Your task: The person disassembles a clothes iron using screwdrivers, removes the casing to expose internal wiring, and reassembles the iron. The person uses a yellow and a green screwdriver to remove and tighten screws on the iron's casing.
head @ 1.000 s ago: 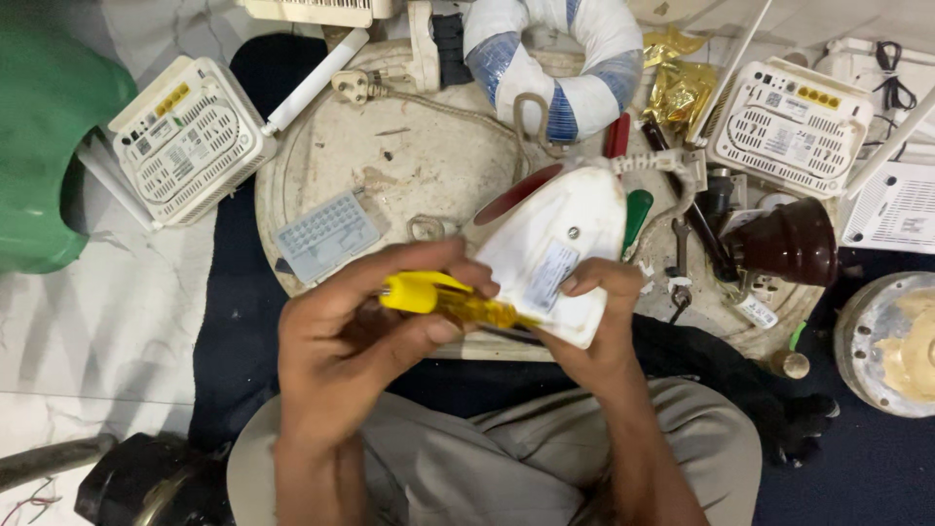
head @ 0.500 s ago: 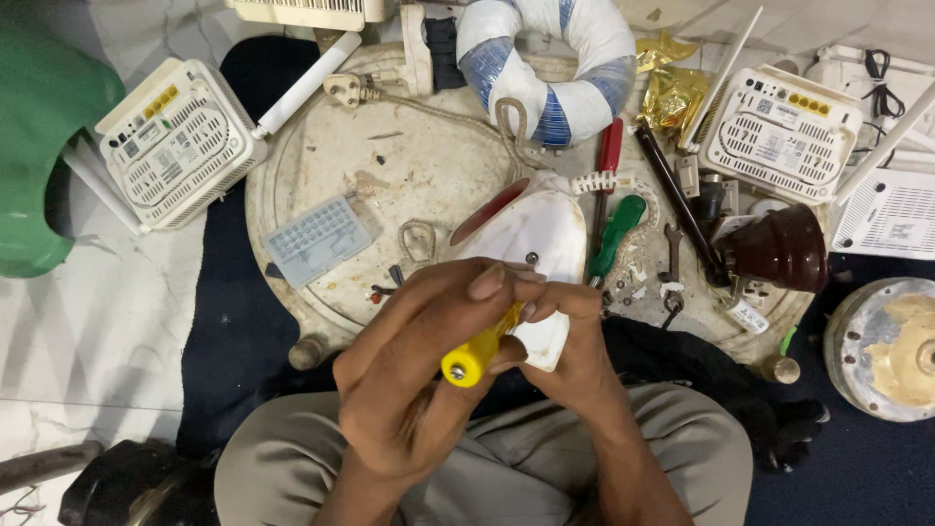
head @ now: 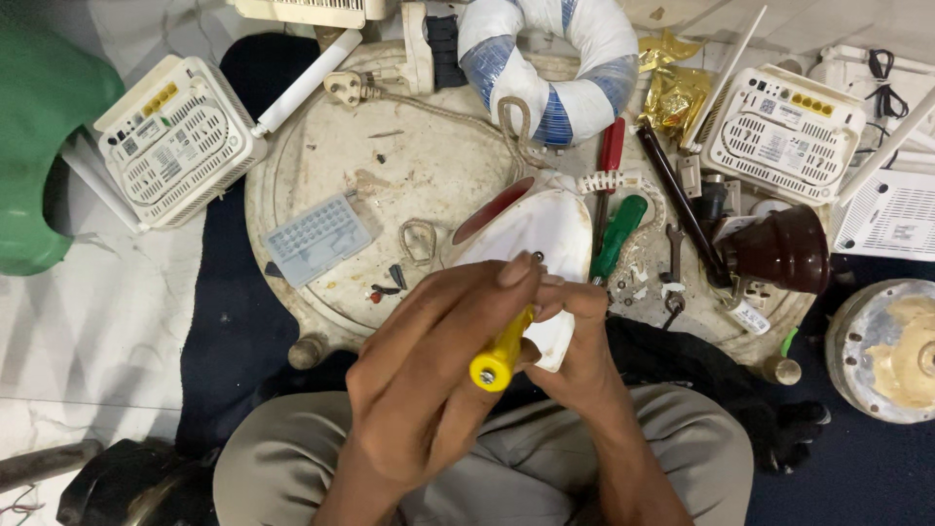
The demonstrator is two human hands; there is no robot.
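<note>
You hold the white plastic casing (head: pixel 541 239) over your lap at the near edge of the round work board (head: pixel 321 166); it is smooth, curved, with a dark red inner rim. Your right hand (head: pixel 575 336) clasps its lower end. Your left hand (head: pixel 438 370) is closed round the yellow-handled screwdriver (head: pixel 499 356), its tip driven into the casing. Judged step: turning a screw. Keep the tip seated and square.

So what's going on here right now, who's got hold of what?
A seated person works over a round, stained board. The left hand grips a yellow-handled screwdriver, its butt end facing the camera and its tip pointed into a white appliance housing. The right hand steadies that housing from below. A green-handled screwdriver and white routers lie nearby.
</note>
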